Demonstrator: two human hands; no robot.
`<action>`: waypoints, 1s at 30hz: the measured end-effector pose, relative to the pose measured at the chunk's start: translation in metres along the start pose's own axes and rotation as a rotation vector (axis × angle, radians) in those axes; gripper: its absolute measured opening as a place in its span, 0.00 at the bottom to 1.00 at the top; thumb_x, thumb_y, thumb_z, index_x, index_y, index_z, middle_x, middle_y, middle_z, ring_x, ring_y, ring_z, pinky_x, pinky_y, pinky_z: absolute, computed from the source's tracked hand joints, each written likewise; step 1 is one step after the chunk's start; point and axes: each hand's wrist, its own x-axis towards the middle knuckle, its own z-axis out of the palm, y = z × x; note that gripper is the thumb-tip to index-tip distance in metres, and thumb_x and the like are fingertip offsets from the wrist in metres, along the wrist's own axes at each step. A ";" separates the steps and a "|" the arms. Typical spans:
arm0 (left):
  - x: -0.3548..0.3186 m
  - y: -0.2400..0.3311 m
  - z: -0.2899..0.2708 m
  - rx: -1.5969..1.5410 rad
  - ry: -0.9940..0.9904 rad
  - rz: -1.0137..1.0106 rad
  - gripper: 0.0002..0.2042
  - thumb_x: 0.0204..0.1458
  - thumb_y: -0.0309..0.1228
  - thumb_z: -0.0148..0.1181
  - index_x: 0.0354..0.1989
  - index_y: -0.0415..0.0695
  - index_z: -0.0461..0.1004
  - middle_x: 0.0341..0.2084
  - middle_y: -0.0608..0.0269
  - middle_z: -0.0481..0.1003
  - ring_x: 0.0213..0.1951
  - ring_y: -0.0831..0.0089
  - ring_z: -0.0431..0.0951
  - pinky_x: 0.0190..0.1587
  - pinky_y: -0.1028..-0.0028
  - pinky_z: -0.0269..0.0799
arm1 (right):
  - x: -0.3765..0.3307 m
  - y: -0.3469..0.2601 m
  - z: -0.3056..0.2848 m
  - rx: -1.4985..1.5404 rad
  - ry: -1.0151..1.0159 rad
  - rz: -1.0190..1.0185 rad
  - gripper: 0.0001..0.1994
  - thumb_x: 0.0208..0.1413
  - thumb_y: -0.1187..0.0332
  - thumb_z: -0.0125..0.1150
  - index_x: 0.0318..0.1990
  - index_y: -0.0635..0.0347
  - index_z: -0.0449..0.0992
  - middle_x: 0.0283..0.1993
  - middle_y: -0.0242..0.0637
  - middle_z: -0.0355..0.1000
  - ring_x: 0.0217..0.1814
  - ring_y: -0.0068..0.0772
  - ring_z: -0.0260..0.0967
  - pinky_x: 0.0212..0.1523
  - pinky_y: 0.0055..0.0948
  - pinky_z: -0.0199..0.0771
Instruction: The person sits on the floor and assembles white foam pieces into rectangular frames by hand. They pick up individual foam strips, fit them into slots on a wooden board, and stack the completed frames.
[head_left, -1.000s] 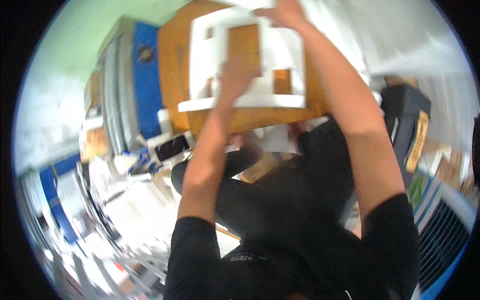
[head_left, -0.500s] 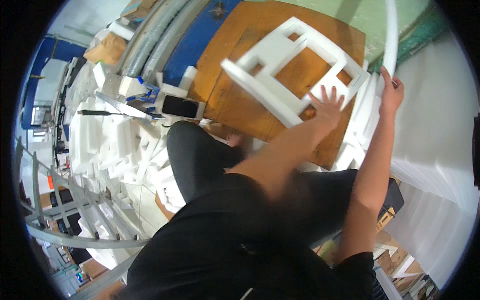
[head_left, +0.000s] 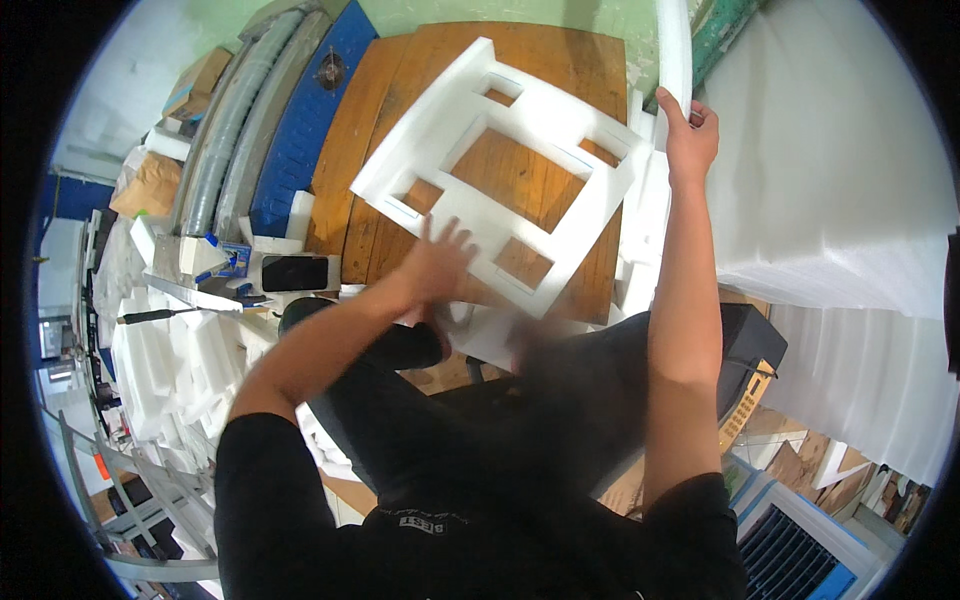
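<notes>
A white foam packing frame (head_left: 470, 215) with a large central opening and several smaller cutouts lies on the wooden tabletop (head_left: 350, 230). Along its left side stands a raised foam edge. My left hand (head_left: 438, 264) is at the frame's near left edge, fingers spread and slightly blurred; whether it touches the foam cannot be made out. To the right, my right hand (head_left: 692, 140) is closed around the lower end of a long white foam strip (head_left: 675, 50), which runs up out of view.
Tall stacked white foam sheets (head_left: 830, 170) stand at the right. Left of the tabletop are a dark-screened phone (head_left: 294, 273), a long-bladed knife (head_left: 190, 300) with a black handle, and a pile of foam offcuts (head_left: 170, 365). A blue panel (head_left: 300, 130) borders the tabletop.
The foam frame has turned, and its raised edge now faces the upper left. My left hand has moved from its right part to the near left edge. My right hand keeps hold of the strip.
</notes>
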 end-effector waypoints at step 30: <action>0.036 -0.054 0.090 -0.331 0.601 0.080 0.29 0.36 0.51 0.77 0.48 0.52 0.81 0.50 0.62 0.75 0.62 0.55 0.68 0.65 0.29 0.51 | -0.173 -0.067 0.115 -0.214 -1.055 -0.684 0.36 0.60 0.72 0.66 0.75 0.61 0.59 0.72 0.58 0.65 0.75 0.51 0.63 0.73 0.39 0.62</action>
